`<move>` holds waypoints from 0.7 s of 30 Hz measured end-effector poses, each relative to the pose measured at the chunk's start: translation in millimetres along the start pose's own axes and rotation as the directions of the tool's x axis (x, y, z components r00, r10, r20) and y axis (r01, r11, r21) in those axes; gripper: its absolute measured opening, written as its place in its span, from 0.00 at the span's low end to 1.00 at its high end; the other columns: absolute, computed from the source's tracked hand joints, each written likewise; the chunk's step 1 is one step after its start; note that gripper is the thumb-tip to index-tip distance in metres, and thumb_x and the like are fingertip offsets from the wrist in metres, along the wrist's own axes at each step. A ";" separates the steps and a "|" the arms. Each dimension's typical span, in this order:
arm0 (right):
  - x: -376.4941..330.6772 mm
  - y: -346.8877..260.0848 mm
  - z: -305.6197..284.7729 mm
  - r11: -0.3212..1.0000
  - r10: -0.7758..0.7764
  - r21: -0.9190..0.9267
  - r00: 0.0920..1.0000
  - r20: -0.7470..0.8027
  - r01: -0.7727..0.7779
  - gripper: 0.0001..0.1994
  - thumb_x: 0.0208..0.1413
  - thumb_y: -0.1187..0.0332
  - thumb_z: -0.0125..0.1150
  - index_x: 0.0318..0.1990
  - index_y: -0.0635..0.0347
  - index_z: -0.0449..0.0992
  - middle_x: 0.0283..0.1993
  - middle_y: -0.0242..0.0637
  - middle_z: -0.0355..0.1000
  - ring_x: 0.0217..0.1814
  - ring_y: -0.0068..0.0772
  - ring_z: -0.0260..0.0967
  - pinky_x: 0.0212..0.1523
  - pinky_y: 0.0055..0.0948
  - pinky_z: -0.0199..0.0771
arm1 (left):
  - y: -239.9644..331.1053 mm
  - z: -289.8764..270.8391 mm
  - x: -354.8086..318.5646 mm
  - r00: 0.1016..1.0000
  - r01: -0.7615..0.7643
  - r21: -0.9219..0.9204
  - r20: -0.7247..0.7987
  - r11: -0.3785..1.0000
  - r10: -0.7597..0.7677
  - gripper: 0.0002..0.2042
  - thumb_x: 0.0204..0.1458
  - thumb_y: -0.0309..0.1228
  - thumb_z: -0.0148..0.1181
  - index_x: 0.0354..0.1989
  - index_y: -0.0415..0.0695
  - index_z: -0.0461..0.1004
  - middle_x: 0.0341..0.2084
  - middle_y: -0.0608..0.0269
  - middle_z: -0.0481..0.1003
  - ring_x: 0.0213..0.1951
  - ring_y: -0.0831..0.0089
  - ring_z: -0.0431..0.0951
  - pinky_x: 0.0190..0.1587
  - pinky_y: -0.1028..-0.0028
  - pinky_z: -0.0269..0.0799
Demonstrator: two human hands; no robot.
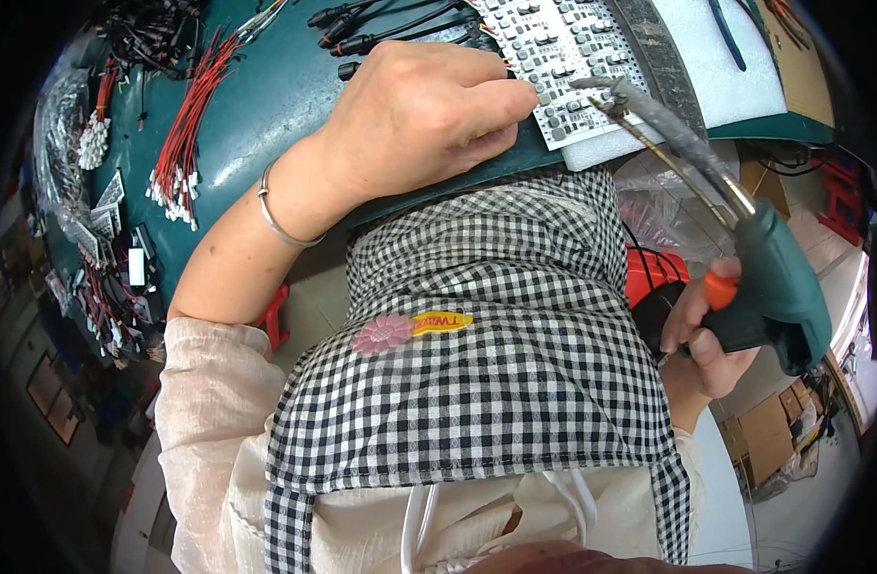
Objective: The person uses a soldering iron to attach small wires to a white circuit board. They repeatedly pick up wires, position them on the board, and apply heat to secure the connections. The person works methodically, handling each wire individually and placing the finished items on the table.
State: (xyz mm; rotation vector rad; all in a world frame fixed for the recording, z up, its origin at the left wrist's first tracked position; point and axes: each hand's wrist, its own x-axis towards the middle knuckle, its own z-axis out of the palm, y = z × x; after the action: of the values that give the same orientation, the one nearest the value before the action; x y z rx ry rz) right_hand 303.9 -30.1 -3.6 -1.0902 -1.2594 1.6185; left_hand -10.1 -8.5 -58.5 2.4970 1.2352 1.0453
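Note:
My right hand (716,354) is wrapped round the grip of a dark green soldering gun (781,273) with an orange trigger. Its long metal tip and a thin brass-coloured guide tube reach up and left over a white circuit board (572,72). The tip ends above the board's lower part; whether it touches cannot be told. Rows of small dark components cover the board, which lies partly on white foam. At the board's left edge, my left hand (424,115) is closed, thumb and forefinger pressed together. What those fingers hold, if anything, is hidden.
Black cables with connectors (395,38) lie beyond my left hand. Bundles of red wires with white plugs (185,143) rest on the green table mat (266,72), beside clear plastic bags (61,153). A dark worn strip (663,57) runs along the board's right side, over white foam (745,96).

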 end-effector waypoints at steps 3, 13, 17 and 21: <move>2.9 -2.7 -1.0 0.999 0.008 0.038 1.000 -0.030 -0.007 0.36 0.41 0.65 0.71 0.53 0.81 0.61 0.19 0.35 0.63 0.15 0.22 0.59 0.13 0.18 0.61 | 1.1 -0.3 0.7 1.000 0.000 0.009 0.015 1.000 -0.001 0.13 0.32 0.19 0.67 0.29 0.42 0.75 0.18 0.64 0.71 0.18 0.69 0.72 0.19 0.73 0.67; 10.7 3.0 -7.2 0.995 -0.055 0.089 0.993 0.101 0.046 0.34 0.47 0.69 0.63 0.58 0.80 0.54 0.19 0.37 0.61 0.14 0.25 0.59 0.12 0.20 0.63 | 1.4 0.4 0.2 0.999 0.005 0.015 0.035 1.000 -0.006 0.12 0.34 0.20 0.68 0.30 0.42 0.75 0.19 0.63 0.71 0.19 0.67 0.73 0.20 0.73 0.68; 16.3 6.6 -9.0 0.993 -0.074 0.103 0.988 0.136 0.060 0.35 0.47 0.69 0.63 0.59 0.79 0.52 0.20 0.37 0.61 0.15 0.25 0.60 0.13 0.21 0.64 | 3.6 -5.2 0.0 0.998 -0.005 0.061 0.055 0.998 0.001 0.11 0.35 0.21 0.67 0.30 0.42 0.75 0.19 0.63 0.72 0.20 0.67 0.73 0.21 0.71 0.68; 21.3 10.3 -16.3 0.987 -0.101 0.145 0.972 0.210 0.071 0.36 0.48 0.70 0.63 0.60 0.79 0.51 0.21 0.37 0.61 0.15 0.26 0.60 0.14 0.21 0.65 | 13.8 -11.7 -2.9 0.987 0.070 0.125 0.134 0.990 -0.087 0.08 0.38 0.24 0.64 0.30 0.44 0.74 0.21 0.64 0.73 0.22 0.67 0.75 0.22 0.70 0.70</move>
State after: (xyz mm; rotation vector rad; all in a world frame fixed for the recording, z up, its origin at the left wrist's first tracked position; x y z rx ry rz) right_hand 311.9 -7.4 -19.1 -0.7806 -1.2951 1.7651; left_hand -10.2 -21.4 -45.4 2.5353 1.3797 0.7861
